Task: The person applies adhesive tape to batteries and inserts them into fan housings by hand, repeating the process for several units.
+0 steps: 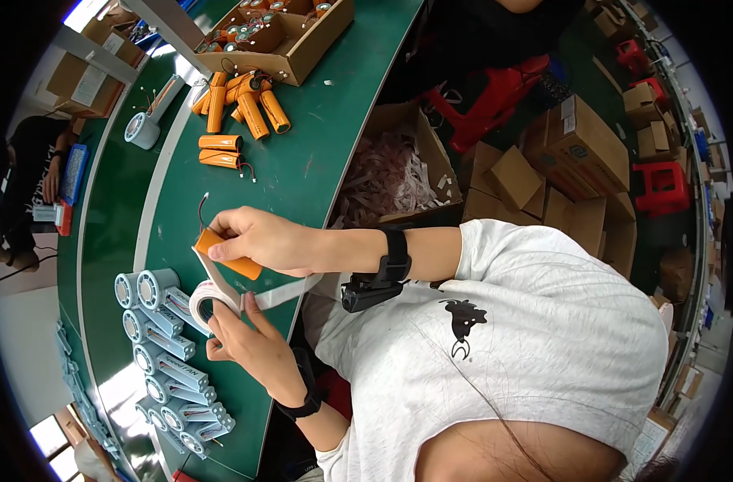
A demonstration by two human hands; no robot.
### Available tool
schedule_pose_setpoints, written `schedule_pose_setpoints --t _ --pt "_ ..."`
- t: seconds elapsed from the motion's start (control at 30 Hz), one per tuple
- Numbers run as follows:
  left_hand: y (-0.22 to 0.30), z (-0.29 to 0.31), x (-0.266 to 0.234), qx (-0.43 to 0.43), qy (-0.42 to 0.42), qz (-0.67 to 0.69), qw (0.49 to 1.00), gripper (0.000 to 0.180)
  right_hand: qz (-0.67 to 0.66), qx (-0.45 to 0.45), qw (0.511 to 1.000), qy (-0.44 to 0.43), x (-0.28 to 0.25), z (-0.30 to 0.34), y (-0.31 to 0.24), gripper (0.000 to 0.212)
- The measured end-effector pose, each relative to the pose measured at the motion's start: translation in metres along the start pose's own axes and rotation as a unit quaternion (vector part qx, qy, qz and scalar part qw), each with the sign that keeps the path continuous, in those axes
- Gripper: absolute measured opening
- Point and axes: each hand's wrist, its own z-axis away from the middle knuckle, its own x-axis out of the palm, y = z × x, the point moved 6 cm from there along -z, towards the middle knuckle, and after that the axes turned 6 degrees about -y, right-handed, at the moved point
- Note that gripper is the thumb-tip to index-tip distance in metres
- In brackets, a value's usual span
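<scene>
My right hand (258, 239) is closed round an orange battery pack (236, 259), thumb on its near side; a thin wire with a small plug rises from the pack's far end. A white tape strip (212, 269) runs from the pack down to a roll of tape (203, 308). My left hand (258, 353) grips that roll, fingers at its core and thumb raised against the tape. Another pale strip (282, 295) trails from the left thumb toward my body. Just left of the roll stand several light blue fan-like housings (159, 287).
More orange battery packs (254, 116) lie on the green table (302, 145), below a cardboard box (300, 66) of packs. A carton of paper strips (390, 173) stands beside the table edge. At far left, another person's hand (51, 178) is near a blue tray (75, 173).
</scene>
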Motion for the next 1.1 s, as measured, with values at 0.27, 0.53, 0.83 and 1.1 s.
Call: schedule_pose_setpoints --t 0.27,0.53,0.83,1.1 --pt "0.010 -0.004 0.013 0.087 -0.053 -0.001 0.995 0.010 -0.043 -0.082 0.993 0.078 -0.014 -0.004 0.000 0.018" --pt "0.019 0.005 0.032 0.173 -0.119 -0.063 0.976 0.014 -0.072 -0.054 0.968 0.233 -0.036 0.002 0.031 0.018" --pt "0.005 -0.038 0.029 0.147 -0.214 0.138 0.956 0.010 0.000 -0.370 0.916 0.152 -0.058 0.043 -0.107 0.024" --pt "-0.003 -0.091 0.009 0.212 -0.161 0.099 0.959 0.007 0.471 -0.098 0.812 -0.330 0.071 0.053 -0.013 0.025"
